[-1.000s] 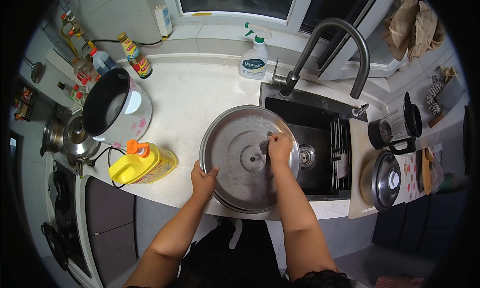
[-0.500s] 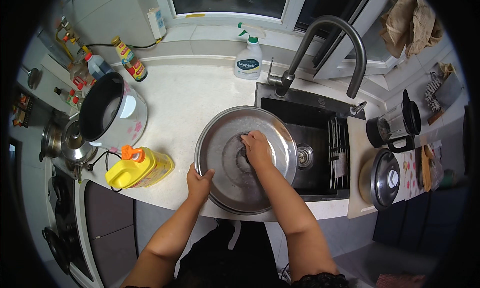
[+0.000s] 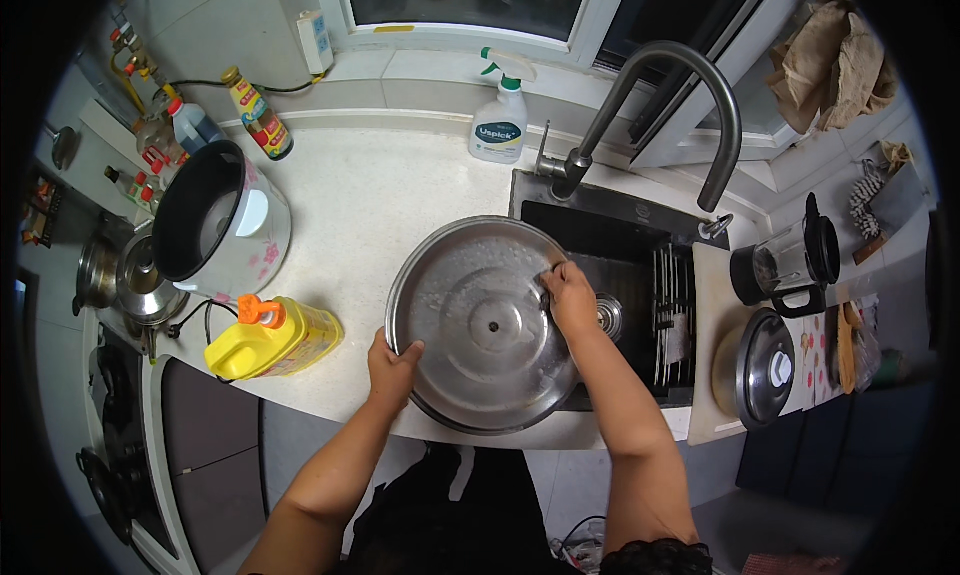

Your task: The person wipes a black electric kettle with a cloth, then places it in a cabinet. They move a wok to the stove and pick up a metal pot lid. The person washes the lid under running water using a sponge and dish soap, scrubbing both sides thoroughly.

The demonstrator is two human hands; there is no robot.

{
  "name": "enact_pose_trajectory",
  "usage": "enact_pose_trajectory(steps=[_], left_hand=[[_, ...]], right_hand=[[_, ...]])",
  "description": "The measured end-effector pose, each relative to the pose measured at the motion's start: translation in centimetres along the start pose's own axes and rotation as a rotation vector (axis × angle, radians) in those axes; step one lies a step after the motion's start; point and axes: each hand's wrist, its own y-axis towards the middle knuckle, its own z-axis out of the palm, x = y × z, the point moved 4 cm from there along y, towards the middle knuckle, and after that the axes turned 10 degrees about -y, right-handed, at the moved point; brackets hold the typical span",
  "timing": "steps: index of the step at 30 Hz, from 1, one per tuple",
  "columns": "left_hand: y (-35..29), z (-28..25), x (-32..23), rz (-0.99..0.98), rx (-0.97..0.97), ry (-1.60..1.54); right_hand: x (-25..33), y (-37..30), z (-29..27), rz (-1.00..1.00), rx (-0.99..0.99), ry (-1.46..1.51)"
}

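Note:
A large round stainless-steel lid [image 3: 480, 375] lies tilted at the counter's front edge, its wet inner face up and a small dark hole at its middle. It overlaps the left part of the black sink [image 3: 630, 230]. My left hand [image 3: 393, 365] grips the rim on the left, thumb on top and fingers underneath. On the right part of the inner face my right hand [image 3: 572, 300] is closed, fingertips pressed down. A dark scouring pad [image 3: 546, 293] shows as a sliver under those fingers; the rest is hidden by the hand.
Left of the lid stand a yellow detergent jug [image 3: 275, 337] and a white flowered pot [image 3: 255, 235]. A spray bottle [image 3: 499, 125] is behind. A tall faucet [image 3: 728, 105] arches over the sink. Right of it are a cutting board [image 3: 708, 375], a lidded pot [image 3: 760, 370] and a blender jug [image 3: 790, 255].
My right hand has moved from the lid's middle to its right part, uncovering the central hole. My left hand keeps its grip on the rim. The view has shifted slightly.

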Motion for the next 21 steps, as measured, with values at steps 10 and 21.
enact_pose_trajectory(steps=[10, 21], left_hand=[[0.8, 0.3, 0.2, -0.009, 0.045, -0.008], [2.0, -0.6, -0.8, 0.042, 0.054, 0.168]], right_hand=[[5.9, 4.3, 2.4, 0.361, -0.363, 0.438], [17.8, 2.3, 0.9, -0.102, -0.058, 0.684]])
